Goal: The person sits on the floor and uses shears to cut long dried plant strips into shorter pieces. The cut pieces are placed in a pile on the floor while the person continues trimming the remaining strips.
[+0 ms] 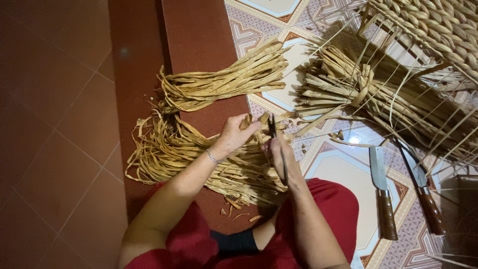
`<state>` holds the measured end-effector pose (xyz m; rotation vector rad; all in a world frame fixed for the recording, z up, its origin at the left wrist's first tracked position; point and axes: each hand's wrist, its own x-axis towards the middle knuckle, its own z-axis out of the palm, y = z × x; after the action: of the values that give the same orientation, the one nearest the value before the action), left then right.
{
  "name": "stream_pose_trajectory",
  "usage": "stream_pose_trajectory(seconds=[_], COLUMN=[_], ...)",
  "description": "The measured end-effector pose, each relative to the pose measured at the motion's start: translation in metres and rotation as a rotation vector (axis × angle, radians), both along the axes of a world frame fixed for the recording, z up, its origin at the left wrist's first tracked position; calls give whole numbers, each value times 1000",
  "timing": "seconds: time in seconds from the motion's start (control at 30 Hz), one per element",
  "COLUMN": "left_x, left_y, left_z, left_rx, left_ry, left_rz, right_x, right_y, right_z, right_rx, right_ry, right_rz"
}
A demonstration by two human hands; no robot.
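My left hand point(234, 135) grips the ends of a bundle of dried tan plant strips point(174, 154) lying across a red step and my lap. My right hand point(280, 152) holds dark scissors point(277, 149), blades pointing up at the strip ends just right of my left fingers. A bracelet circles my left wrist. A second loose bundle of strips point(224, 82) lies farther away on the step.
A tied sheaf of strips point(358, 92) rests on the patterned tile floor, with a partly woven basket point(438, 25) at the top right. Two wooden-handled knives point(381, 192) point(423, 192) lie on the tiles at right. Trimmed scraps point(239, 209) sit near my knee.
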<state>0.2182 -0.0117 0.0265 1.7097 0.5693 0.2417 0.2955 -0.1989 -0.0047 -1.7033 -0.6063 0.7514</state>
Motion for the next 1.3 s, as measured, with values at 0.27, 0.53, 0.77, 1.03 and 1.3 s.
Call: stream_pose_trajectory(seconds=[0.27,0.53,0.77,1.03,1.3], left_x=[3,4,5,1,3], left_y=[-2,-4,-5,-4,-4], left_z=[-5,5,1,5,2], left_rx=[11,41,50,-23,44], left_ry=[-26,91,-12,88,109], left_rz=[-6,-46,-41,-72,-142], right_x=[-12,-16,-21,-16,-10], right_y=[1,-3,-2,-3,0], right_z=[9,38,29,34,-5], right_rx=[45,-79,-39,-128,35], right_ry=[-353,-387,-455,-315,-93], right_rz=[6,18,-48,25,-96])
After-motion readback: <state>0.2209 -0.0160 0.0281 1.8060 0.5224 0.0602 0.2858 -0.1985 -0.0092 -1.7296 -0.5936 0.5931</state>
